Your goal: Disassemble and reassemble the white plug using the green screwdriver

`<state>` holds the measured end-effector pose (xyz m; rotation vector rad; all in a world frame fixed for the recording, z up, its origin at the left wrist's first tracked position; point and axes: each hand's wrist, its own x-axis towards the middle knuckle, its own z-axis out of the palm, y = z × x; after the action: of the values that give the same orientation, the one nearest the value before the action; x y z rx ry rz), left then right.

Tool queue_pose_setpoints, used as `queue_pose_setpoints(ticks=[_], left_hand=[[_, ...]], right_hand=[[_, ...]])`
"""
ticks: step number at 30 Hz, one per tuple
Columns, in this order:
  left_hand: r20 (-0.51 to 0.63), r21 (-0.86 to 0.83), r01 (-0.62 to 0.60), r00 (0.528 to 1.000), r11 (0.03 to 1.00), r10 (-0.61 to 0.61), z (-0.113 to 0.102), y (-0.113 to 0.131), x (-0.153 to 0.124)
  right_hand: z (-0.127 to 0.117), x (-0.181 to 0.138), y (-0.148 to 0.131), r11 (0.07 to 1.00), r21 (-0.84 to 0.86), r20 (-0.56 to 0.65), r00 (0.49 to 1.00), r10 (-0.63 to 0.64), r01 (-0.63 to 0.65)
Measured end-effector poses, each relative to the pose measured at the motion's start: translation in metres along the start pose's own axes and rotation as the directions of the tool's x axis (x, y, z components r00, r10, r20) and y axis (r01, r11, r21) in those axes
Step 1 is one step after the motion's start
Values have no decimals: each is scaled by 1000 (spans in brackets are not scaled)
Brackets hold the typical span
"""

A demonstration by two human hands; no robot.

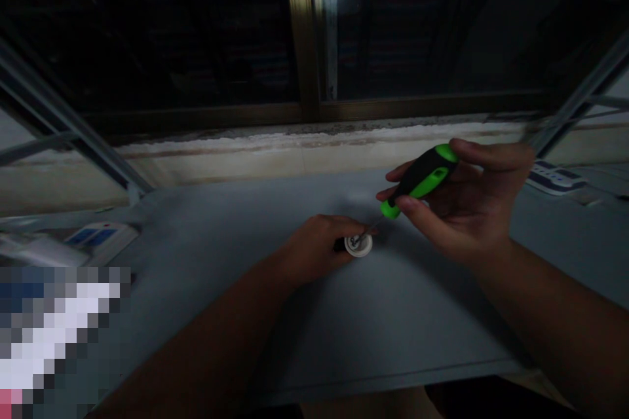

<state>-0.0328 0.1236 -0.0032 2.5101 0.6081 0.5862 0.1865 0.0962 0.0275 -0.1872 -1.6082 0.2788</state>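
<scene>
Over the middle of the table, my left hand (319,245) is closed around a small round white fitting (364,249) with a raised rim. Small metal parts show inside its open face, too dim to tell apart. A dark piece sticks out beside it, between my fingers. My right hand (472,203) grips a green and black screwdriver (417,180) by its handle, tilted down to the left. The thin shaft reaches into the face of the white fitting; its tip is hard to make out.
The grey-blue tabletop (221,314) runs back to a pale wall below a dark window (417,26). A white power strip (555,177) lies at the right rear, another white strip with blue parts (101,242) at the left. Metal frame bars (73,124) slant up at both sides.
</scene>
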Motion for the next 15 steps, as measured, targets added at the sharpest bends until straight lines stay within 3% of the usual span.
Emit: queue_pose_setpoints(ticks=[15], left_hand=[[-7,-13,-14,1000,1000,14,1,-1,1]], right_hand=[[0,-3,-1,999,35,0,999,34,-34]])
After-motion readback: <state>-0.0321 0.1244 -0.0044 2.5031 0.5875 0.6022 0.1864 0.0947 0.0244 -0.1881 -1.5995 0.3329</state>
